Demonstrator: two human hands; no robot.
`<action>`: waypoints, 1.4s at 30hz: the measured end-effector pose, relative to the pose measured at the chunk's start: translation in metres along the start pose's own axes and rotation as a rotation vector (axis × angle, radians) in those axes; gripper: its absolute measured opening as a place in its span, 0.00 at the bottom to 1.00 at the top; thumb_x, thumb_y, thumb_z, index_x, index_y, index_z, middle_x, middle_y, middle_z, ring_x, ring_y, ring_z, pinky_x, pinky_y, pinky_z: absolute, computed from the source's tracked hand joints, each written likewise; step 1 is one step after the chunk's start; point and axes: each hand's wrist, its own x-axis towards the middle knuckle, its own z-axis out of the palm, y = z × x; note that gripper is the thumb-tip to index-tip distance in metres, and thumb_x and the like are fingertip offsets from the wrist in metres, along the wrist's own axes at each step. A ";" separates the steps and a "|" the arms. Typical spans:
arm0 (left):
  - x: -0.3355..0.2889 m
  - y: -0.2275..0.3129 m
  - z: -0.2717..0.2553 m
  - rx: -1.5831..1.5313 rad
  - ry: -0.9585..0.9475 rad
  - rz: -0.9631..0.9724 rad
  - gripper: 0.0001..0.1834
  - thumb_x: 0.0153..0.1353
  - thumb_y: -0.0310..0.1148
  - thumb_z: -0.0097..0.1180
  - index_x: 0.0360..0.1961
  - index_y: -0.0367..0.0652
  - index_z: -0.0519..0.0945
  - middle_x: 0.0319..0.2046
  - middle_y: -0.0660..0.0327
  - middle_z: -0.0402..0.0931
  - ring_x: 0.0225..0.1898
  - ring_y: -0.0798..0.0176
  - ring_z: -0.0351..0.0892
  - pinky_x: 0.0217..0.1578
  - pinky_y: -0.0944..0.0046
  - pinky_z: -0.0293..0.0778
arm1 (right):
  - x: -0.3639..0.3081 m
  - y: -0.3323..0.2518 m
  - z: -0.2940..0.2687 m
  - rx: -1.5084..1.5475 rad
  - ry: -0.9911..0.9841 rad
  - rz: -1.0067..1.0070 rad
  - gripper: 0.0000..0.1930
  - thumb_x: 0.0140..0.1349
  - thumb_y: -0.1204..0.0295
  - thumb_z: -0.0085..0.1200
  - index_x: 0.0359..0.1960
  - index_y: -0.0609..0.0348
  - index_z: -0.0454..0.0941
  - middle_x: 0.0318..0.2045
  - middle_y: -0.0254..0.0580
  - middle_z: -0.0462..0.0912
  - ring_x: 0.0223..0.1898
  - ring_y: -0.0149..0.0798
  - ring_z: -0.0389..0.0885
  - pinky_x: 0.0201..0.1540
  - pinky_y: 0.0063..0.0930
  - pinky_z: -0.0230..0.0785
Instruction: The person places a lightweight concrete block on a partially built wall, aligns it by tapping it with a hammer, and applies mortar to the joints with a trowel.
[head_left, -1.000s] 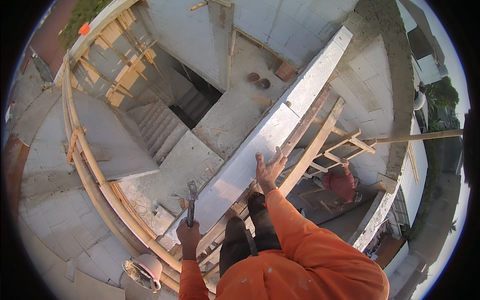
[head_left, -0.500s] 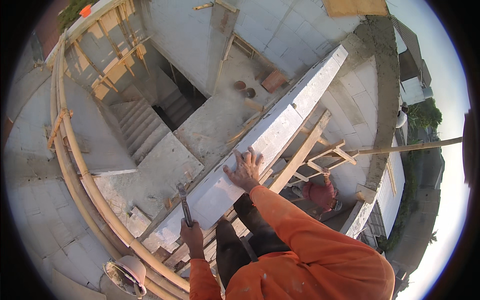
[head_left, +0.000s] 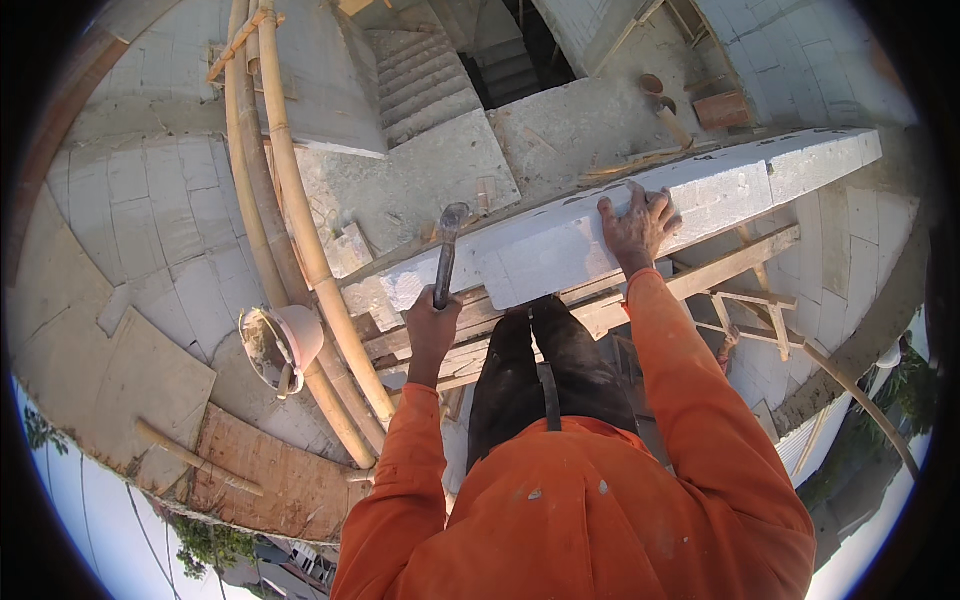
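A row of pale lightweight concrete blocks forms a wall top running from in front of me to the far right. My left hand (head_left: 433, 325) is closed round the dark handle of a hammer (head_left: 447, 258). The hammer's head points up and away, over the row's left end. My right hand (head_left: 640, 228) lies on the upper edge of the near block (head_left: 550, 250), its fingers apart and slightly bent over the top. Beyond it, another block (head_left: 822, 162) continues the row.
Bamboo poles (head_left: 300, 215) stand at my left, with a pale bucket (head_left: 303, 335) beside them. Wooden scaffold planks (head_left: 745, 258) lie below the blocks. Past the wall are concrete stairs (head_left: 425, 92), a dark floor opening (head_left: 515, 62) and a reddish tub (head_left: 722, 110). Another person's arm (head_left: 730, 342) shows low at right.
My view has swung left, bringing the bucket and poles nearer the middle. The hammer stays in my left hand. My right hand remains on the block, fingers now more bent.
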 end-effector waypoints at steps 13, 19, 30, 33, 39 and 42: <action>-0.106 -0.117 -0.042 -0.144 0.181 -0.470 0.05 0.51 0.28 0.61 0.25 0.42 0.76 0.16 0.69 0.68 0.14 0.75 0.64 0.16 0.68 0.61 | -0.002 0.001 0.001 -0.062 0.050 -0.023 0.35 0.58 0.42 0.55 0.63 0.45 0.69 0.61 0.54 0.62 0.71 0.53 0.48 0.67 0.69 0.37; -0.097 -0.101 -0.027 0.104 -0.064 -0.208 0.16 0.53 0.41 0.61 0.31 0.37 0.77 0.23 0.48 0.77 0.30 0.44 0.80 0.36 0.48 0.72 | 0.001 0.000 0.004 -0.040 0.053 0.010 0.37 0.59 0.42 0.54 0.69 0.38 0.63 0.64 0.54 0.59 0.70 0.52 0.52 0.68 0.63 0.38; -0.086 -0.062 -0.047 0.167 -0.422 0.127 0.17 0.62 0.46 0.57 0.35 0.41 0.75 0.19 0.48 0.76 0.27 0.40 0.80 0.31 0.45 0.73 | -0.079 -0.071 0.025 0.169 0.083 0.248 0.40 0.64 0.46 0.51 0.74 0.42 0.51 0.66 0.51 0.58 0.75 0.48 0.44 0.70 0.70 0.32; -0.085 -0.046 -0.056 0.068 -0.416 0.242 0.18 0.64 0.48 0.56 0.35 0.41 0.76 0.18 0.49 0.75 0.25 0.41 0.80 0.28 0.48 0.74 | -0.079 -0.072 0.026 0.087 0.096 0.231 0.35 0.66 0.47 0.48 0.73 0.39 0.55 0.68 0.52 0.57 0.73 0.48 0.49 0.70 0.66 0.35; -0.058 -0.029 -0.039 -0.007 -0.360 0.775 0.24 0.70 0.54 0.47 0.42 0.39 0.74 0.23 0.46 0.78 0.27 0.39 0.80 0.27 0.44 0.75 | -0.080 -0.068 0.033 0.158 0.159 0.225 0.29 0.69 0.55 0.45 0.71 0.42 0.59 0.66 0.52 0.60 0.72 0.50 0.51 0.70 0.67 0.36; -0.022 -0.033 -0.008 0.344 -0.398 0.591 0.25 0.70 0.54 0.44 0.41 0.39 0.73 0.26 0.43 0.80 0.30 0.35 0.81 0.32 0.38 0.75 | -0.082 -0.066 0.034 0.174 0.154 0.208 0.28 0.69 0.56 0.43 0.70 0.44 0.60 0.64 0.50 0.62 0.72 0.47 0.52 0.69 0.67 0.36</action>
